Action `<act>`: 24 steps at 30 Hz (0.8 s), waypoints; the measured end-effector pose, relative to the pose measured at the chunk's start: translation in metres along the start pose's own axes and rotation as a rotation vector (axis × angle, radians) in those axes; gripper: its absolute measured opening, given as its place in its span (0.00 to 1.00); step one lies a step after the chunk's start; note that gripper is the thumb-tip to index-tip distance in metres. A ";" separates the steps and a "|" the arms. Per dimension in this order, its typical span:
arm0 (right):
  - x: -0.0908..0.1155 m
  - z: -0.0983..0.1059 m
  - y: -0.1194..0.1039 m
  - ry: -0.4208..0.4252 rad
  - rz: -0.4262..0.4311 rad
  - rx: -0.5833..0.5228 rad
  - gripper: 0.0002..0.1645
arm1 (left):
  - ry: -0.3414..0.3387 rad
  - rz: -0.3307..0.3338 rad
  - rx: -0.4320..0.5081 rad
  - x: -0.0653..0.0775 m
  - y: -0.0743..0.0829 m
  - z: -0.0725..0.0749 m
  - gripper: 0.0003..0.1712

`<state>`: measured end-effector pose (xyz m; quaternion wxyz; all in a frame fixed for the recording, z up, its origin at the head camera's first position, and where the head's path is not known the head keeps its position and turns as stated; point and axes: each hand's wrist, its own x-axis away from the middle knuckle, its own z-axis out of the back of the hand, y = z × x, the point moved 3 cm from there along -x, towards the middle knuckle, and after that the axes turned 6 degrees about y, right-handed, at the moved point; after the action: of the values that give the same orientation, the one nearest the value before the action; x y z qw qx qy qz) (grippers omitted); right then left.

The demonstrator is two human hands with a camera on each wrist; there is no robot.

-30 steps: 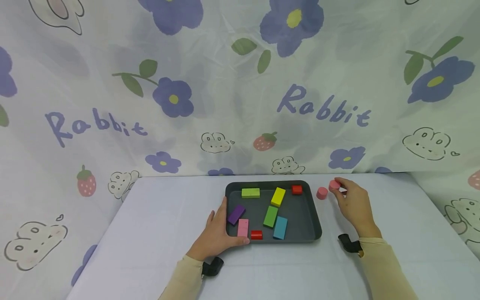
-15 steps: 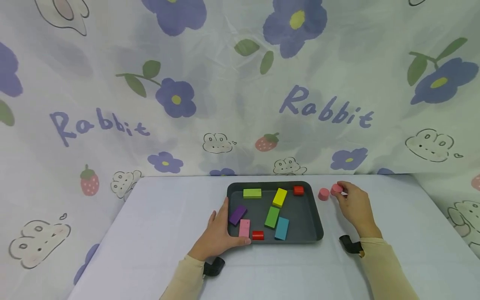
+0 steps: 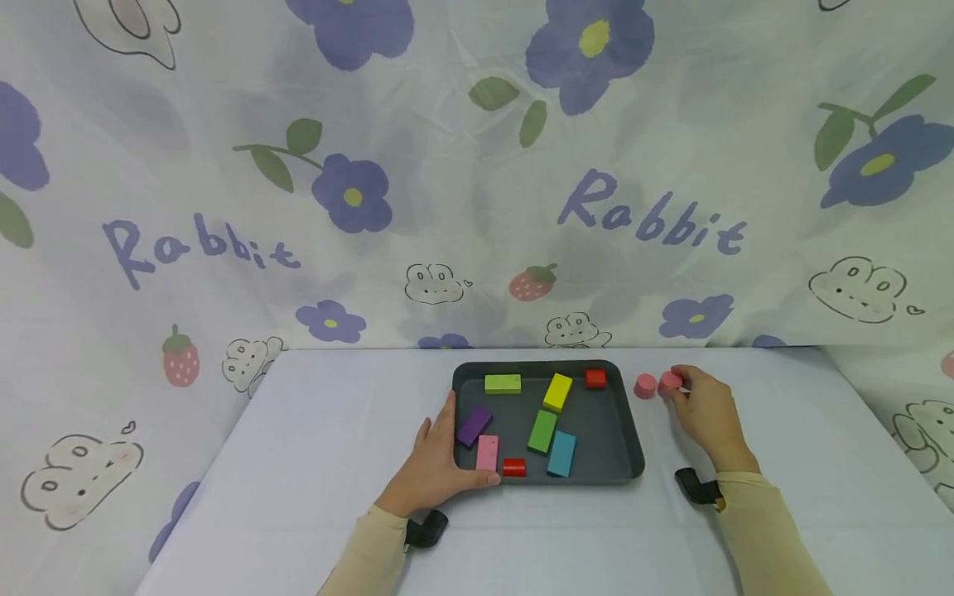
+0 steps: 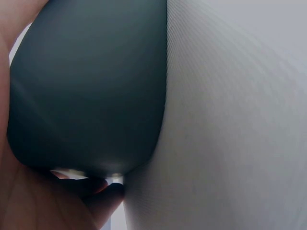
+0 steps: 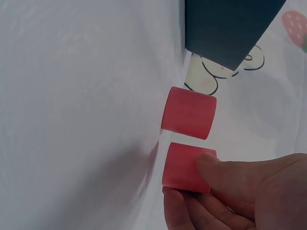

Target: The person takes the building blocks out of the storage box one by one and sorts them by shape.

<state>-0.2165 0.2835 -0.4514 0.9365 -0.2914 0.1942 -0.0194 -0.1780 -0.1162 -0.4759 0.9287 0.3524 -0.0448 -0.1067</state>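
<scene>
My right hand (image 3: 704, 410) pinches a pink cylinder block (image 3: 668, 382) between thumb and fingers, right of the tray. A second, matching pink cylinder (image 5: 189, 114) stands upright on the table just beside it, with a narrow gap between them in the right wrist view. My left hand (image 3: 432, 463) grips the near left corner of the dark grey tray (image 3: 607, 439), its thumb along the front edge and its fingers along the left side. In the left wrist view, the tray wall (image 4: 91, 91) fills much of the picture, with fingertips (image 4: 108, 199) at its end.
Inside the tray lie blocks: lime (image 3: 503, 384), yellow (image 3: 557, 392), green (image 3: 542, 431), blue (image 3: 561, 454), purple (image 3: 474, 425), pink (image 3: 487, 453) and two red (image 3: 595, 378). A white cloth covers the table (image 3: 335, 430). A patterned curtain (image 3: 462, 207) hangs behind.
The right hand has brought its pink cylinder down and slightly nearer, level with the standing one. The left hand stays on the tray. The head view has shifted a little.
</scene>
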 end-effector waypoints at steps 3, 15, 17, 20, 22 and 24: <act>0.000 0.000 0.000 -0.011 0.001 0.002 0.19 | 0.004 -0.003 0.004 0.000 0.000 0.000 0.81; 0.001 -0.002 0.001 -0.077 -0.045 -0.012 0.21 | -0.009 0.010 0.004 0.000 0.002 0.001 0.81; 0.001 -0.002 0.002 -0.087 -0.054 -0.008 0.21 | -0.009 0.010 0.003 0.000 0.002 0.001 0.81; 0.001 -0.003 0.003 -0.105 -0.068 -0.003 0.21 | -0.008 0.003 0.002 0.000 0.002 0.001 0.81; 0.001 -0.004 0.004 -0.109 -0.072 -0.003 0.21 | -0.007 0.000 0.001 0.000 0.002 0.001 0.81; 0.001 -0.005 0.005 -0.106 -0.073 -0.007 0.22 | -0.004 -0.004 0.001 0.000 0.002 0.001 0.81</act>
<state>-0.2179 0.2850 -0.4578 0.9431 -0.3021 0.1335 -0.0374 -0.1776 -0.1156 -0.4741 0.9282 0.3526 -0.0461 -0.1092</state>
